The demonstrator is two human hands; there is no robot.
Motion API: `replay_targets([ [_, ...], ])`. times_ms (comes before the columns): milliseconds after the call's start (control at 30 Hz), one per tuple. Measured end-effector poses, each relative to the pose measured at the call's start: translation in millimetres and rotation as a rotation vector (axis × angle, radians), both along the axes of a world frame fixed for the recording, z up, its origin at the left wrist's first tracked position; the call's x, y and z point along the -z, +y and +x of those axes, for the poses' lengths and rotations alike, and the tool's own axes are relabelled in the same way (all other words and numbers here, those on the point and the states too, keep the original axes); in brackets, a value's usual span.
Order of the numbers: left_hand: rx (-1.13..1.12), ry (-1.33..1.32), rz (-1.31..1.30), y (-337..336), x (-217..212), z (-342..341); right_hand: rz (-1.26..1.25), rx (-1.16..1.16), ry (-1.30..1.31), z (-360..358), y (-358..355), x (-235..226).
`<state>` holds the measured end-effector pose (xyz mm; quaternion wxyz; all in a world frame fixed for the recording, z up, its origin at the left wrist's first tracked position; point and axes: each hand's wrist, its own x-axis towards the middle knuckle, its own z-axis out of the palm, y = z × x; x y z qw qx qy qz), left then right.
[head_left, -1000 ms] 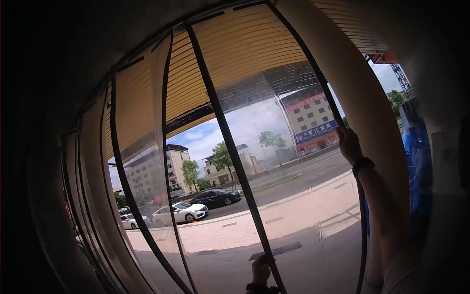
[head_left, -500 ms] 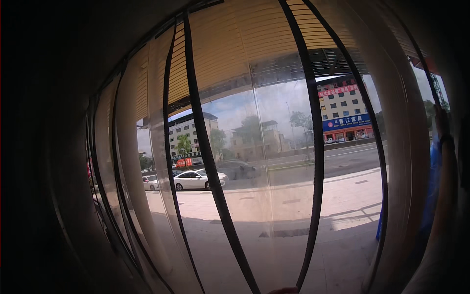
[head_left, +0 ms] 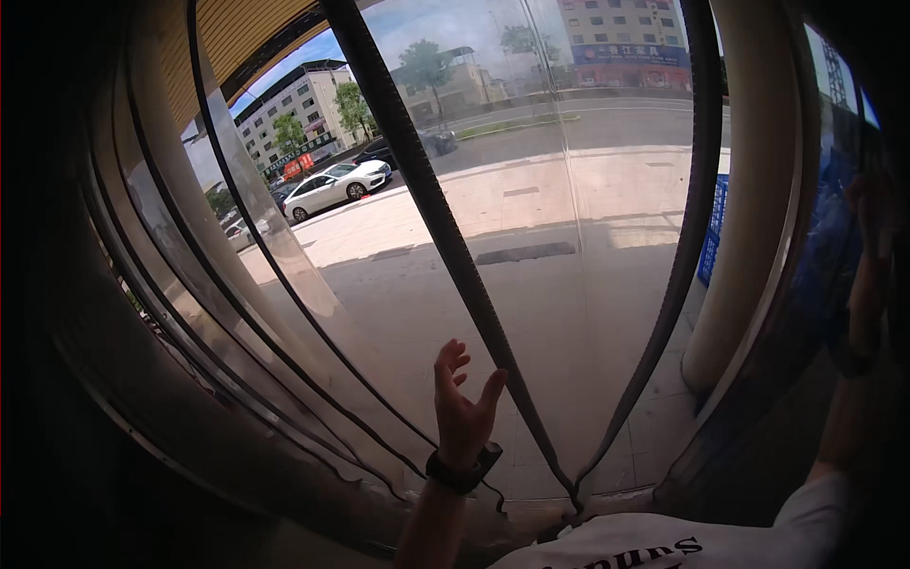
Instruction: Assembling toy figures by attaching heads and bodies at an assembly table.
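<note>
A clear plastic door curtain [head_left: 621, 313] hangs in front of me, its panels edged with dark strips. One black edging strip [head_left: 438, 204] slants down just right of my left hand [head_left: 463, 408]. That hand is raised with nothing in it, thumb apart from slightly bent fingers, and a dark watch [head_left: 464, 471] circles the wrist. The thumb tip overlaps the strip in view; whether they touch I cannot tell. At the far right, my right hand [head_left: 867, 213] is raised beside the curtain's side. It is too dim there to make out its fingers or any grip.
Past the curtain are a pale pavement [head_left: 408, 223], a white car [head_left: 336, 187], a road and buildings. A blue plastic crate [head_left: 713, 232] sits behind a round pillar [head_left: 744, 209]. The curtain's lower edges meet a sill [head_left: 616, 503] near my shirt.
The view has tipped downward, bringing the curtain's lower end and my shirt into sight. My left hand has risen from the bottom edge. My right arm stays raised at the right.
</note>
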<state>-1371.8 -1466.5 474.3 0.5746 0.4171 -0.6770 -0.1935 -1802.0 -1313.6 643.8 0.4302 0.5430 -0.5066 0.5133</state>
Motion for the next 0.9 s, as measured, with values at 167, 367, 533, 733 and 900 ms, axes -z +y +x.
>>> replay_targets([
  [167,0.277,0.077,-0.027,-22,15,13,0.418,-0.441,-0.369,201,-39,142],
  [367,0.321,-0.122,-0.025,-26,26,-8,0.509,-0.243,-0.527,201,-87,206],
  [533,0.193,-0.002,0.133,-57,28,20,0.422,-0.006,-0.6,140,-120,215],
  [733,0.178,-0.08,0.313,-86,11,51,0.419,0.005,-0.476,62,-154,217],
  [900,0.244,-0.088,0.128,-2,60,87,0.042,0.575,-0.258,116,-146,222],
])
